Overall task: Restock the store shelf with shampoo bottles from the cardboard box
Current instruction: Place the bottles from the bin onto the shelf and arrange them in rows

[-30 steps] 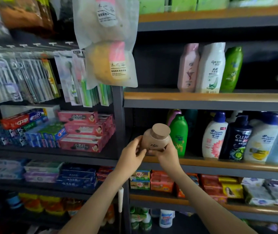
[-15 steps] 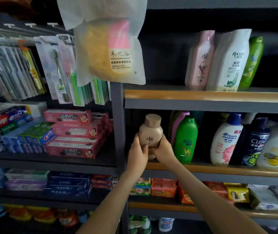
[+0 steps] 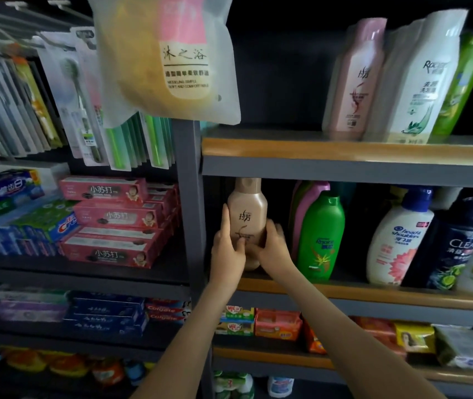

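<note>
Two hands on one bottle.

Head view, the only one: left hand [image 3: 226,251] and right hand [image 3: 272,249] hold a beige shampoo bottle [image 3: 247,211] upright at the far left end of the middle shelf [image 3: 373,295]. It stands just beside the grey upright post [image 3: 189,197], with a gap between it and the green bottle [image 3: 321,237] to its right. Left fingers [image 3: 225,218] lie up the bottle's left flank, thumb curled across the label. Right fingers wrap the lower right side. Both hands grip it. The base sits low at the shelf board, partly behind the palms; cannot tell whether it is down or just clear. The cap's top tucks under the front edge of the upper shelf [image 3: 344,151].

Bottle: smooth moulded plastic with a satin sheen, rounded shoulders, body narrowing lower down, cap in matching tan. Judged stiff-walled, fairly heavy if full, slick to the skin, not fragile. It is tall over a small base, so likely to tip. The best hold looks like the lower body, label facing out.

Neighbours: glossy green and pink bottles, a white pump bottle [image 3: 399,240] further right. Toothpaste cartons [image 3: 114,220] are stacked in the left bay. Cardboard box not in view.
</note>
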`<state>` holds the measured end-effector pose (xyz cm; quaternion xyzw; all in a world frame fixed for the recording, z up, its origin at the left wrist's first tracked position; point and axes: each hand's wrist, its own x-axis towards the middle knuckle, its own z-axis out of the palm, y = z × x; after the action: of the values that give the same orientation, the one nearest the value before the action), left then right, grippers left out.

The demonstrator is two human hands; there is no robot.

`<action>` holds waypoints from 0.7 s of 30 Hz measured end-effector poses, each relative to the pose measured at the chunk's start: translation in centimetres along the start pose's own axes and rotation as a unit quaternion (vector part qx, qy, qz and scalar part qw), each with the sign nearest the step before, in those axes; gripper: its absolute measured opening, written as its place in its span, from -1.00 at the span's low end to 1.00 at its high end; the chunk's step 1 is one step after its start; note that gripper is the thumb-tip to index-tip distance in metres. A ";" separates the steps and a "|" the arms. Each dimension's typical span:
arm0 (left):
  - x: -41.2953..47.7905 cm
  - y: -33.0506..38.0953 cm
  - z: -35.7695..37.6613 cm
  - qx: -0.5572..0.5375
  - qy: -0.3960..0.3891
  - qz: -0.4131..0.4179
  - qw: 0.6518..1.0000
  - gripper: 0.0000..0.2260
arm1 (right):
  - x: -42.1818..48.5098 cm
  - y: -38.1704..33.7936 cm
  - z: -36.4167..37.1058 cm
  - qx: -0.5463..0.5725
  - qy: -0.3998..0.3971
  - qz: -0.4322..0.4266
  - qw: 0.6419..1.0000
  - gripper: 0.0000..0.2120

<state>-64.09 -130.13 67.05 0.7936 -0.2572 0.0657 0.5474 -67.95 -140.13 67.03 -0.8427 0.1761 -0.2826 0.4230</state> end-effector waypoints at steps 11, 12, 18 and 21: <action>1.0 -1.6 -0.1 0.005 -0.032 0.039 0.999 -0.20 | 0.9 -0.2 0.8 -0.021 -0.009 -0.040 0.999 -0.14; 1.3 -1.3 0.0 0.000 -0.035 0.035 0.999 -0.21 | 1.3 -0.3 0.9 -0.018 -0.012 -0.028 0.999 -0.17; 3.4 -0.8 0.1 0.000 -0.023 0.003 1.000 -0.28 | 2.9 -1.0 1.5 -0.033 -0.023 0.020 0.999 -0.50; 3.1 -0.8 0.2 -0.001 -0.025 -0.004 1.000 -0.32 | 2.8 -1.0 1.6 -0.038 -0.026 0.020 0.999 -0.47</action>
<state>-61.01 -131.12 67.49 0.7955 -0.2679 0.0433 0.5418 -64.72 -140.05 67.94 -0.8614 0.1922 -0.2454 0.4010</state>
